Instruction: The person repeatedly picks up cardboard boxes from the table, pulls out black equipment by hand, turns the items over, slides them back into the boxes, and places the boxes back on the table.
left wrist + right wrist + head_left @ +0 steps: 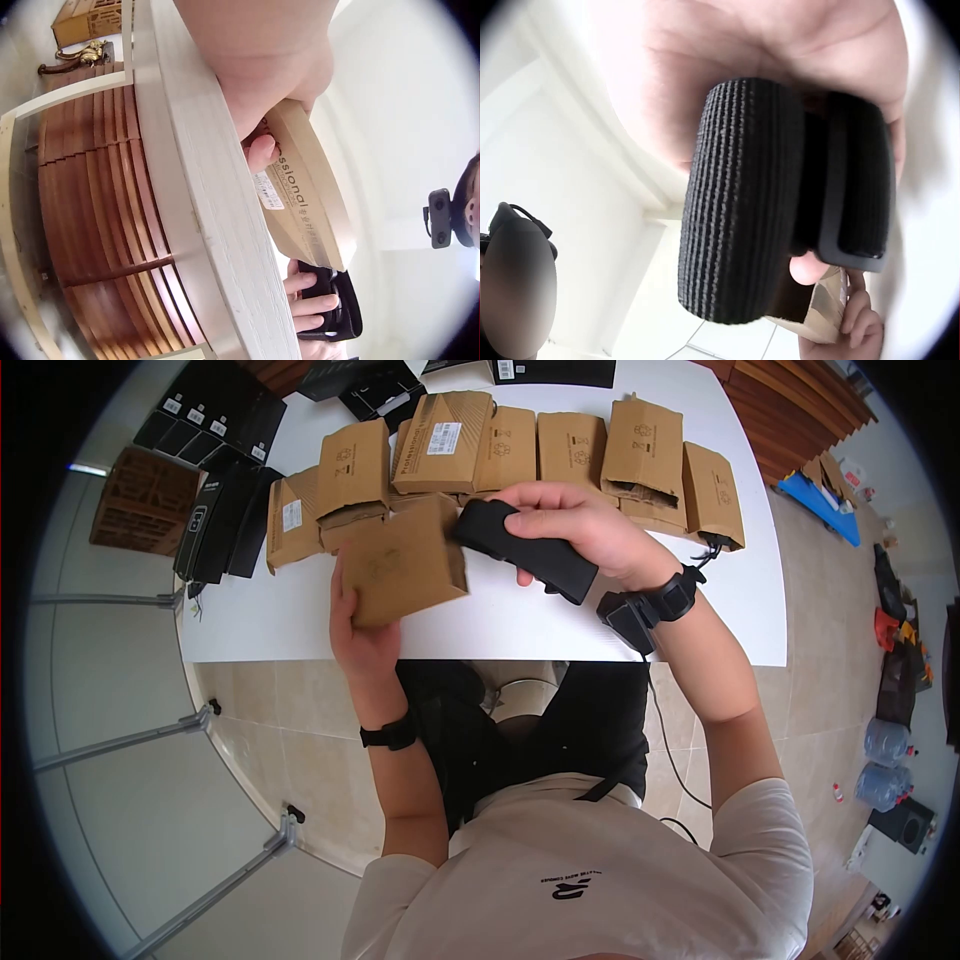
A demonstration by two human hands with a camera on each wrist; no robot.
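Note:
My left hand (362,630) grips a brown cardboard box (402,563) from below, held above the white table (500,625). My right hand (575,525) holds a black oblong object (525,550) with its end at the box's open right side. In the left wrist view the fingers curl round the printed box (307,195), and the black object (337,307) shows below it in the other hand's fingers. The right wrist view is filled by the ribbed black object (742,202) in my palm, with the box's edge (821,304) beneath.
A row of several brown cardboard boxes (570,450) lines the far half of the table. Black boxes (225,510) lie at the left end, more black packs (380,385) at the far edge. A brown carton (145,500) sits on the floor left.

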